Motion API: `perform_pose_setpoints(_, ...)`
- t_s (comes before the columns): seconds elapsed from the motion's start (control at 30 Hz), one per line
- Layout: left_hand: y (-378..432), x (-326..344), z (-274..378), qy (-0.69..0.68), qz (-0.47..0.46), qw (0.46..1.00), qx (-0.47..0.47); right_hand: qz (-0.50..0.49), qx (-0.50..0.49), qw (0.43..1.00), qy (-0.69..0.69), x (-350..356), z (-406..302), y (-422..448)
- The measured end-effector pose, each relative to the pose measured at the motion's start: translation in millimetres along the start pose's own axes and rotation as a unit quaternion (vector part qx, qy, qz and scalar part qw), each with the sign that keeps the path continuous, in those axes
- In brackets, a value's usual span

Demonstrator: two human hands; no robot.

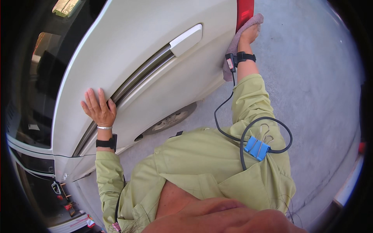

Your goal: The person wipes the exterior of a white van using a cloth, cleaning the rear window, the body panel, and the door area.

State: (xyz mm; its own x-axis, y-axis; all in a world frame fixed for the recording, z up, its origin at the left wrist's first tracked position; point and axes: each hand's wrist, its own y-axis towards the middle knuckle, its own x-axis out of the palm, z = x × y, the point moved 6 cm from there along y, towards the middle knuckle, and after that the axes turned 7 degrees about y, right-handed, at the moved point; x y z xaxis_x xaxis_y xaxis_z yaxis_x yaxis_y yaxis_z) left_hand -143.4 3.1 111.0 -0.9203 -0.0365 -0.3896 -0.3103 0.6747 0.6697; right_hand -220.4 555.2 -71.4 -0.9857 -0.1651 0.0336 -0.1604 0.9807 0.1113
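My left hand (100, 109) lies on the white side panel of a car (151, 38), fingers slightly spread and thumb beside a metallic trim strip (142, 72). It wears a silver bangle and a black wrist strap, and holds nothing. At the upper right, my right hand (250, 33) holds a mauve cloth (233, 48) against the car's edge, next to the red tail light (244, 13); its fingers are partly hidden. A black strap with a small device (230, 62) sits on that wrist, with a cable running down to my clothing.
Dark car windows (38, 87) fill the left side. A wheel (172, 119) shows under the panel, above a grey concrete floor (309, 96). A blue binder clip (257, 148) holds the looped black cable on my light green shirt. Several small objects stand at the lower left.
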Motion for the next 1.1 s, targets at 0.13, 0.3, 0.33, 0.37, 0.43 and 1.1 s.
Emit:
perform_pose_setpoints(0.13,6.9,5.6,5.7,0.01,0.016,1.0,0.001,0.095,0.132,0.987,0.017,-18.2,50.0,-54.3)
perform_pose_setpoints(0.3,8.6,0.0,3.4,0.014,0.021,1.0,0.0,0.07,0.369,0.927,0.007,-11.8,125.4,-192.0)
perform_pose_setpoints(0.33,11.9,3.4,4.3,0.008,0.029,1.0,0.0,0.071,0.388,0.919,0.004,-9.7,129.6,-208.4)
perform_pose_setpoints(0.37,15.0,4.3,4.6,0.005,0.033,0.999,0.001,0.068,0.408,0.91,0.0,-7.6,131.1,-219.9)
perform_pose_setpoints(0.43,11.8,5.0,3.4,0.006,0.031,0.999,0.001,0.045,0.33,0.939,0.082,-4.4,108.4,-218.3)
perform_pose_setpoints(1.1,7.4,4.1,-0.5,-0.021,0.015,0.999,-0.02,-0.215,-0.444,0.861,0.127,-14.4,-53.1,-321.8)
